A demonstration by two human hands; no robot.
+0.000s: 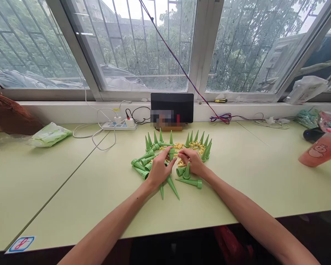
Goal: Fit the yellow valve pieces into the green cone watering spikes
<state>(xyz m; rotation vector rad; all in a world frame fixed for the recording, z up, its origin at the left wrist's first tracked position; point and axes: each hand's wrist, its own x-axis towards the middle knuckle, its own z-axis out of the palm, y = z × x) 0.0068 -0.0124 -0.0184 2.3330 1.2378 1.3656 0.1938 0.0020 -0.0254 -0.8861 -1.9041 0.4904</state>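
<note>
My left hand (160, 168) is closed around a green plastic plant-watering spike (171, 154), its wide cap end uppermost. Close beside that cap, the fingertips of my right hand (195, 161) are pinched together; whatever they hold is too small to make out. Small yellow pieces (181, 162) lie scattered behind and between my hands. More green spikes lie in a loose pile (143, 162) at the left. One spike (190, 182) rests on its side below my right hand, with another standing spike (187, 172) just above it.
Upright green spikes (206, 150) form an arc behind the yellow pieces. A dark screen (172, 105) stands against the windowsill, with a power strip (120, 126) and cables to its left. A tissue pack (52, 134) lies at left, and a pink cup (320, 150) leans at right.
</note>
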